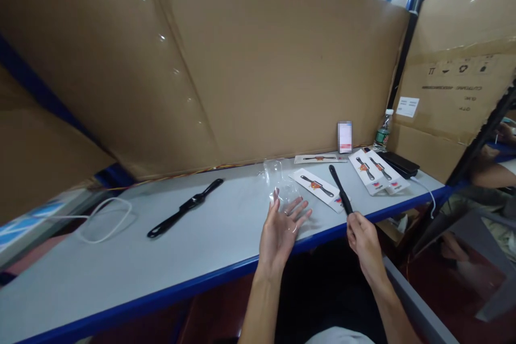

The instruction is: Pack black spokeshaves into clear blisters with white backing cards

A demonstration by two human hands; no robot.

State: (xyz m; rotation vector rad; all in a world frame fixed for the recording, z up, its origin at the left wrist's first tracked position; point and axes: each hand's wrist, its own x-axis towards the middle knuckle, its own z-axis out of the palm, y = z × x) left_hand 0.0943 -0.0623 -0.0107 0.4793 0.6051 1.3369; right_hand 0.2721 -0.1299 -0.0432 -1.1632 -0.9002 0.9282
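My left hand point(280, 231) is turned palm up with its fingers spread. Against its thumb and fingers lies a clear plastic bag point(274, 174), but whether the hand bears any of it I cannot tell. My right hand point(363, 234) is closed round the lower handle of a black spokeshave point(341, 188), which slants up and away from me. A second black spokeshave point(189, 207) lies on the table to the left, untouched. Between my hands, a white printed card point(316, 188) with a spokeshave picture lies flat, partly behind the held tool.
More printed cards point(368, 172) overlap at the right, and one point(320, 159) lies at the back. A phone point(344, 137), a bottle point(382, 130) and a black case point(397, 163) stand or lie near the cardboard wall point(282, 75). A white cable point(107, 239) loops at left.
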